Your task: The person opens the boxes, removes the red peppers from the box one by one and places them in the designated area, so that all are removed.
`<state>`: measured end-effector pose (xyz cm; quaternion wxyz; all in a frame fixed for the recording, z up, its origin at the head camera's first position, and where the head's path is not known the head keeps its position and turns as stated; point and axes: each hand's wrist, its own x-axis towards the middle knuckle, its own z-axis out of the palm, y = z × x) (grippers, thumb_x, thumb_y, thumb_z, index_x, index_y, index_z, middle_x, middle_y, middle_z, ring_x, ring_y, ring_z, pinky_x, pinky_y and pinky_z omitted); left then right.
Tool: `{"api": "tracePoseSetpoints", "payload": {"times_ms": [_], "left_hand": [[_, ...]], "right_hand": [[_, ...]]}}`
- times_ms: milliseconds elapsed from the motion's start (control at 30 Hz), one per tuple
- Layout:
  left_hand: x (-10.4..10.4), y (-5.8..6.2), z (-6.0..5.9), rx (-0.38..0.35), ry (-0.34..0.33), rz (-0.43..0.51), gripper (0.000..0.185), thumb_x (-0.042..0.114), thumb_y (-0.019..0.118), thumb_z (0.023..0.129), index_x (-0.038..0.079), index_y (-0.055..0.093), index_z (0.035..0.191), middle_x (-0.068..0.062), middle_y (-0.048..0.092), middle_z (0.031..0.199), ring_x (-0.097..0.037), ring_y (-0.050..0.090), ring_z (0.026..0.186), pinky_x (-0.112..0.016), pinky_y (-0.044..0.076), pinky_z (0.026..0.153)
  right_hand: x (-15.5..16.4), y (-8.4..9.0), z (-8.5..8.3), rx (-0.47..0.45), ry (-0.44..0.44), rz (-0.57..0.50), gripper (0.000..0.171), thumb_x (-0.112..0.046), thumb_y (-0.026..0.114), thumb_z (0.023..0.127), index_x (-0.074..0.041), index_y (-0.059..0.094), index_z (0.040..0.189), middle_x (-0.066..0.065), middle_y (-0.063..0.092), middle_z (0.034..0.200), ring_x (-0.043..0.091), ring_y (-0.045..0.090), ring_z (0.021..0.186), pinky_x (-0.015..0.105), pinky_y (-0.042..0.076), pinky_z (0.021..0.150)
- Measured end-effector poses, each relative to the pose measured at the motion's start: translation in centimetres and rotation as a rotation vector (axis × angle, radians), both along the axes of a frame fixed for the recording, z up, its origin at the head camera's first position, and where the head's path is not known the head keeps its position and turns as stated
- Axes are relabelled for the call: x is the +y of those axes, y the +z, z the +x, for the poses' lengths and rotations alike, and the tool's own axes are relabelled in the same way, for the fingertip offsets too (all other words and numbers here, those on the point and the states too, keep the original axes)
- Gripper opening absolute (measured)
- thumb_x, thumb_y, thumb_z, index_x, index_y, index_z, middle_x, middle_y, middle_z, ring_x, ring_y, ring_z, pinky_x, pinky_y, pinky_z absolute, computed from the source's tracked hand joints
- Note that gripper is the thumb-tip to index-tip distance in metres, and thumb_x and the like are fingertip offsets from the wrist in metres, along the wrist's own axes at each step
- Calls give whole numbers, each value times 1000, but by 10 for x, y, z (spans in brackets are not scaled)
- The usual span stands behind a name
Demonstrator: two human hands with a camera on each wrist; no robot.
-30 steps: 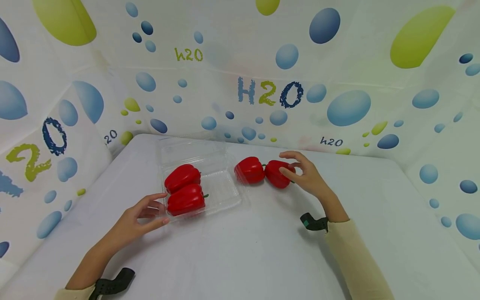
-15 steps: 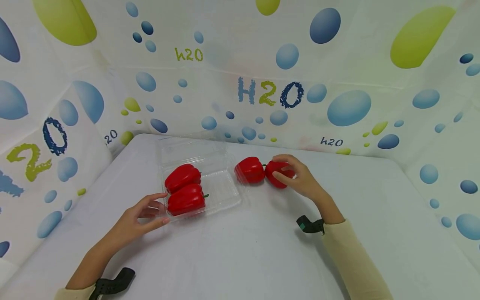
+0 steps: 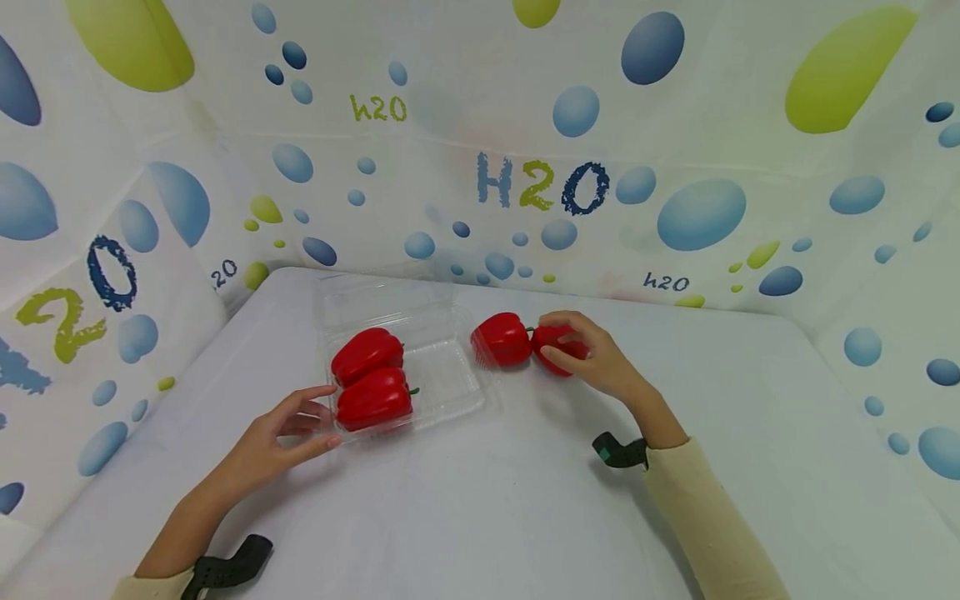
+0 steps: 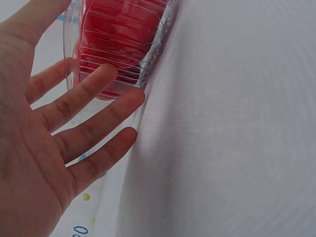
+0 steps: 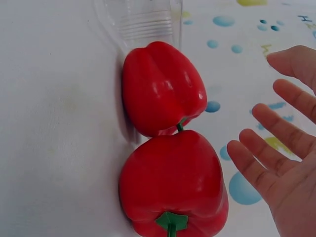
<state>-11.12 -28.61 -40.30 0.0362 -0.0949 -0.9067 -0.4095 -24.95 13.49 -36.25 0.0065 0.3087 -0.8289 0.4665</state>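
Two red bell peppers, a rear one (image 3: 367,357) and a front one (image 3: 373,400), lie in the left half of a clear plastic clamshell container (image 3: 442,375). Beside the container's left wall is my left hand (image 3: 262,442), fingers spread; in the left wrist view its fingertips (image 4: 133,96) overlap the ribbed wall. To the right of the container, another bell pepper (image 3: 501,340) sits on the table against a fourth, rightmost pepper (image 5: 173,182). Over that rightmost one hovers my right hand (image 3: 596,354), fingers loosely extended and holding nothing; the right wrist view shows a gap between them.
The container's clear lid (image 3: 386,300) is folded back behind it. A white cloth (image 3: 480,517) covers the table, and a patterned sheet (image 3: 450,133) hangs as a backdrop behind. Each wrist wears a black camera mount (image 3: 232,567).
My right hand has moved a little to the left, farther over the rightmost bell pepper. The left hand, the container and the peppers have stayed in place.
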Motion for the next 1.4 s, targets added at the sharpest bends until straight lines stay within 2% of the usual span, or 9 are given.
{"api": "tracePoseSetpoints", "payload": {"times_ms": [100,200,300,467,533,767,1100,1400], "left_hand": [[-1,0,0,-1,2,-7,62,27,72,80,19,43,134,-2,62,107,6,55,93,-17,50,77],[-2,0,0,1,4,-10,62,27,73,80,19,44,134,-2,62,106,8,54,93,-17,50,77],[-2,2,0,6,3,-11,62,27,73,80,19,44,134,-2,62,106,2,57,94,-18,51,77],[-1,3,0,4,-3,3,62,26,73,80,21,43,134,-4,62,108,-15,61,98,-17,50,77],[-1,3,0,4,-11,7,63,25,73,80,21,43,135,-5,62,109,-16,61,98,-17,50,77],[-3,-3,-2,-17,-3,5,64,27,73,79,20,42,135,-4,61,109,6,55,94,-16,49,77],[-3,-3,-2,-11,-7,10,64,27,73,79,19,42,135,-3,62,109,8,54,94,-15,49,77],[-2,-3,-1,1,-7,10,62,27,73,80,20,43,134,-3,62,107,-1,58,95,-17,50,78]], "right_hand": [[-2,-1,0,7,15,-4,44,-15,67,85,-12,49,126,6,51,128,30,50,117,46,49,91],[-5,-1,0,15,27,-6,44,-12,67,85,-12,50,125,6,51,128,30,50,117,47,49,91],[-8,-1,1,30,36,-8,45,-10,68,83,-12,50,125,6,51,128,31,50,117,46,50,90],[-14,-1,3,52,55,-11,45,-7,68,83,-11,50,125,8,51,128,33,48,118,45,50,90],[-16,-1,4,59,71,-18,45,-6,68,83,-10,51,124,9,51,127,33,48,119,47,49,90],[-26,-1,7,61,100,-20,49,-7,71,80,-12,51,125,9,51,129,25,46,120,51,49,87],[-36,0,9,80,149,-39,49,-5,71,79,-8,52,123,11,52,127,26,47,119,53,49,86],[-48,-3,12,53,202,-41,49,-9,72,80,-12,51,124,7,53,125,29,48,117,53,50,84]]}}
